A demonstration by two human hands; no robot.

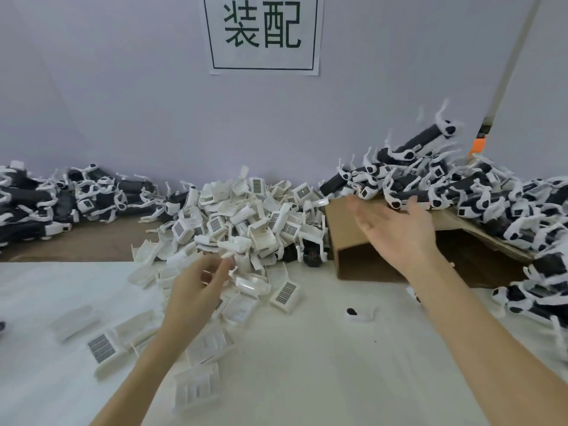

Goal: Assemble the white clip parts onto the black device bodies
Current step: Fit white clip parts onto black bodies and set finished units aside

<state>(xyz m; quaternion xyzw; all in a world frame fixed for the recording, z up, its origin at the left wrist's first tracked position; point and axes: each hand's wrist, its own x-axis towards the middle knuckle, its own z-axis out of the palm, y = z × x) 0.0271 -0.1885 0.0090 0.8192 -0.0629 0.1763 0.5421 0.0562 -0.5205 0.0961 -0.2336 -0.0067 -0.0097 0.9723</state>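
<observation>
Left hand [196, 290] pinches blurred white clip [228, 255]; right hand [396, 232] spread, empty, over cardboard box [347, 241].

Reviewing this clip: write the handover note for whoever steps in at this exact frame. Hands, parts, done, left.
Left hand: fingers curled at the near edge of the white clip pile, pinching a small white piece; blurred, so the piece cannot be told exactly.
Right hand: open, palm up, holding nothing, over the cardboard box.
Parts: loose clips also lie scattered on the white table. Heaps of black bodies that already show white parts lie at far left and right.
Done: cannot be counted from here.
Left: the middle pile of loose clips is still large; no black body is in hand.
</observation>
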